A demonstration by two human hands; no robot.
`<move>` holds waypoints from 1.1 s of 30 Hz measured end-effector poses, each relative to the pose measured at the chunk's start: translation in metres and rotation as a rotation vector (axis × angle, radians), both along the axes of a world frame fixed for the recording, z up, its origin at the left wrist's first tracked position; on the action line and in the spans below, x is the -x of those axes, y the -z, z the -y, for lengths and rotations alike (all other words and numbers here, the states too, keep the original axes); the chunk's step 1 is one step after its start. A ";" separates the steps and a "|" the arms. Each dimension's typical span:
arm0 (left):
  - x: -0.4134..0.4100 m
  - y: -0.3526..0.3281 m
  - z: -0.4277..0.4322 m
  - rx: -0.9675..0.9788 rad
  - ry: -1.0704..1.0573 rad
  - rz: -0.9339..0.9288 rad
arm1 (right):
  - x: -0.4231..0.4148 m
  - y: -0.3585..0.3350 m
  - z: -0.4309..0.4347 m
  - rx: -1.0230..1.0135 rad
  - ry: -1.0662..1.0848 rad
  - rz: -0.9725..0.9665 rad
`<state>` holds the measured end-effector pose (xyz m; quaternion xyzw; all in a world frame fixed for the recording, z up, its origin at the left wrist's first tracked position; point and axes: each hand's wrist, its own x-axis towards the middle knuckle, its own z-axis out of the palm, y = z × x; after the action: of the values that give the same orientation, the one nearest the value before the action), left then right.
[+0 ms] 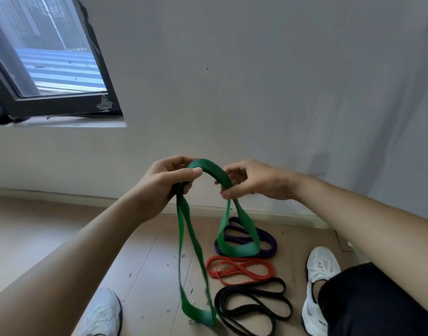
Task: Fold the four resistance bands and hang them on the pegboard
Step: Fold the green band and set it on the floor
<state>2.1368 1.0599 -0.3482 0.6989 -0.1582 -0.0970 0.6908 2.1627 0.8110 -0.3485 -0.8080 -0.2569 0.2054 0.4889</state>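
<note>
1. The left hand (pixel 164 180) grips the green band (pixel 209 167). Its thumb lies flat across the top of the strap and its fingers (pixel 176 163) curl round the far side, clamped on it.
2. The right hand (pixel 254 180) pinches the same band. Its thumb and bent fingertips (pixel 226 194) close on the strap where it turns downward.
3. Between the two hands the green band stands up in a short arch, held above the floor (pixel 147 251).
4. From the left hand a long doubled loop hangs down. Its blurred bottom end is just beside the black band (pixel 254 304); I cannot tell whether it touches the floor.
5. From the right hand a shorter loop hangs in front of the purple band (pixel 268 241).
6. The three other bands lie coiled on the floor in a row. Purple is nearest the far edge where floor meets wall (pixel 256 81), the red band (pixel 239 269) lies in the middle, and black is nearest the person.
7. A white left shoe (pixel 101 311) and a white right shoe (pixel 319 275) stand on either side of the bands.
8. The right shoe carries a small dark mark low on its side, too small to read.
</note>
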 end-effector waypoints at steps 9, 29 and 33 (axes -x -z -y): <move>-0.001 0.001 0.006 -0.092 0.032 0.053 | 0.007 -0.023 -0.019 -0.164 0.082 0.246; 0.007 -0.007 -0.011 -0.049 -0.083 0.093 | 0.004 -0.014 0.006 0.074 -0.059 0.032; 0.014 -0.014 0.006 -0.030 -0.107 0.169 | 0.011 -0.015 -0.019 -0.073 -0.034 0.117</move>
<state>2.1232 1.0542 -0.3340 0.7223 -0.1766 -0.0030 0.6686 2.1513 0.8301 -0.3338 -0.7957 -0.3059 0.1565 0.4987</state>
